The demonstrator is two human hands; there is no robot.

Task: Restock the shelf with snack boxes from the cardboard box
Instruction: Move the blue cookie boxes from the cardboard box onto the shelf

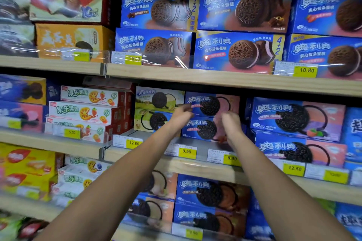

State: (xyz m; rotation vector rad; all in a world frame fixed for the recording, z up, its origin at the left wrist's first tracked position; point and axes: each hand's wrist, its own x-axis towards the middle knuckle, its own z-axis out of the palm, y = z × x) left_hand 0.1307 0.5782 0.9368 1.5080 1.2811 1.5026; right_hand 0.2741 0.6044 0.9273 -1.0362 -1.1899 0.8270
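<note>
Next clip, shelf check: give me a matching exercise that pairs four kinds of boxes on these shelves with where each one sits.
Things:
1. white fruit-biscuit boxes
2. green-fronted cookie boxes
3. central blue-and-pink stack
4. red box

Places:
A. above a 9.90 tag
B. uppermost row in view, left side
C. above the 5.00 tag
D. above the 12.80 tag

Pairs: 1-C, 2-D, 3-A, 4-B.

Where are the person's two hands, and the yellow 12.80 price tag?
left hand [181, 116]: head view, back of the hand.
right hand [231, 123]: head view, back of the hand.
12.80 price tag [134, 143]: head view, its yellow part.
</note>
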